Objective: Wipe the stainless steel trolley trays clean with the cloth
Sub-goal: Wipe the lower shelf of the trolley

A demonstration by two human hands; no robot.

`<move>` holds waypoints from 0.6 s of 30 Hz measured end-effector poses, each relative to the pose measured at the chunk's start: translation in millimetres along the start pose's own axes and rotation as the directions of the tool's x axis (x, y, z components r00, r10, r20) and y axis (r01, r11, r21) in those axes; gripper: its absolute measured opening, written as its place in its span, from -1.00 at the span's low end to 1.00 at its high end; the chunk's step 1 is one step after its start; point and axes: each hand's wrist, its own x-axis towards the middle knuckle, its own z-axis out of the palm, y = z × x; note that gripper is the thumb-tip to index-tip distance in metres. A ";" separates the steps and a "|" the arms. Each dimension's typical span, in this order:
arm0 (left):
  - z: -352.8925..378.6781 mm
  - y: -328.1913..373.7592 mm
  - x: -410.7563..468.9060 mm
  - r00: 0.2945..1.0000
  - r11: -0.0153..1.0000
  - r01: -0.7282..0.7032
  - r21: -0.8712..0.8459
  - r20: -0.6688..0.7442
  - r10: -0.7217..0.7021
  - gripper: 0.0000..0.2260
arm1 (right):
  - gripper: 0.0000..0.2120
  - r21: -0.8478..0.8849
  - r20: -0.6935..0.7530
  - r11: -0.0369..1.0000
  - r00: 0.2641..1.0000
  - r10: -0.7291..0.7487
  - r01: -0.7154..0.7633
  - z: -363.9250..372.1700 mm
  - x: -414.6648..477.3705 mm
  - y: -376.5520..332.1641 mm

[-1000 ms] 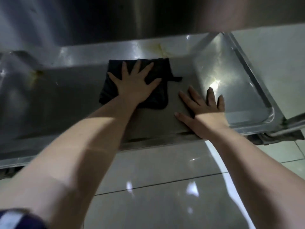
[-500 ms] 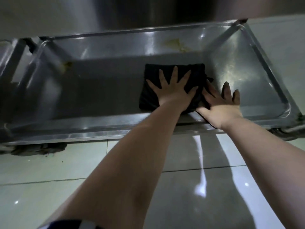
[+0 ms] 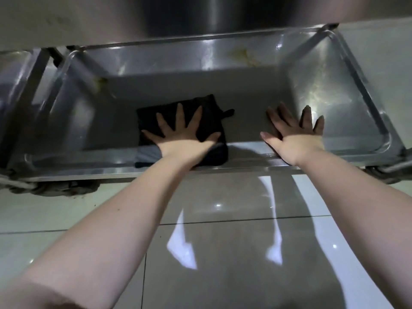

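The tray point(image 3: 182, 85) sat low on the trolley, just above the tiled floor point(image 3: 223, 241). The black cloth point(image 3: 211, 121) lay folded on its bottom, left of the middle, with its near edge at the front rim. The left hand point(image 3: 182, 139) pressed flat on the cloth, fingers spread, grip released. The right hand point(image 3: 294, 139) lay flat on the bare steel to the right, apart from the cloth, its grip also released and holding nothing. A yellowish stain point(image 3: 245, 56) marked the tray's far wall.

glossy tiled floor point(image 3: 223, 253), light reflections
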 end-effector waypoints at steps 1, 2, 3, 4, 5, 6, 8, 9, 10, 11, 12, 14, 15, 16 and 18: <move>3.1 23.4 -6.7 0.998 0.998 -0.059 0.003 0.008 0.059 -0.19 | -0.36 0.000 0.010 1.000 1.000 0.003 -0.003 0.4 0.4 0.5; 6.5 46.0 -15.0 0.993 0.993 -0.116 0.013 0.014 0.115 -0.19 | -0.37 0.009 0.020 1.000 1.000 0.004 -0.004 0.4 1.0 1.5; 9.5 63.5 -22.8 0.987 0.987 -0.157 0.023 0.019 0.157 -0.20 | -0.39 0.029 0.028 1.000 1.000 0.003 -0.004 -0.1 1.5 2.9; 11.2 73.6 -27.9 0.983 0.983 -0.182 0.026 0.025 0.181 -0.21 | -0.40 0.060 0.031 0.998 1.000 0.001 -0.002 -1.2 1.6 4.4; 11.9 75.8 -29.6 0.980 0.980 -0.199 0.020 0.026 0.198 -0.21 | -0.41 0.091 0.030 0.996 1.000 -0.003 0.000 -2.7 1.4 5.9; 11.1 69.7 -28.5 0.976 0.976 -0.216 0.003 0.011 0.216 -0.20 | -0.42 0.110 0.027 0.994 1.000 -0.007 0.004 -3.9 0.7 7.1; 6.1 39.1 -22.2 0.971 0.971 -0.237 -0.018 -0.035 0.236 -0.20 | -0.42 0.109 0.020 0.994 1.000 -0.014 0.012 -4.2 -0.7 7.2; 2.8 19.4 -17.6 0.974 0.975 -0.223 -0.014 -0.038 0.222 -0.19 | -0.42 0.106 0.016 0.994 1.000 -0.014 0.013 -3.7 -1.6 7.0; -0.6 -2.1 -12.6 0.982 0.982 -0.187 -0.004 -0.027 0.187 -0.18 | -0.42 0.105 0.011 0.994 1.000 -0.014 0.013 -3.5 -2.3 6.1; -4.3 -25.1 -8.4 0.991 0.990 -0.137 0.012 -0.008 0.137 -0.17 | -0.42 0.105 0.007 0.994 1.000 -0.014 0.014 -3.5 -2.6 4.6; -8.7 -47.0 -5.2 0.997 0.996 -0.083 0.023 0.013 0.082 -0.15 | -0.42 0.102 0.002 0.995 1.000 -0.015 0.014 -3.6 -3.1 3.4; -17.5 -81.5 -0.9 0.999 1.000 0.002 0.022 0.041 -0.003 -0.12 | -0.43 0.097 0.002 0.995 1.000 0.005 -0.005 -5.1 -4.5 0.5; -19.1 -90.0 0.1 0.999 1.000 0.018 0.022 0.044 -0.019 -0.12 | -0.43 0.105 0.007 0.994 0.999 0.032 -0.032 -7.0 -5.3 -3.2; -19.4 -92.2 0.3 0.999 0.999 0.017 0.030 0.044 -0.018 -0.12 | -0.44 0.122 0.008 0.991 0.998 0.063 -0.063 -9.5 -5.8 -10.1; -17.8 -82.8 -1.7 0.999 0.999 0.002 0.036 0.047 -0.003 -0.12 | -0.45 0.155 -0.026 0.987 0.998 0.055 -0.050 -14.8 -5.0 -39.9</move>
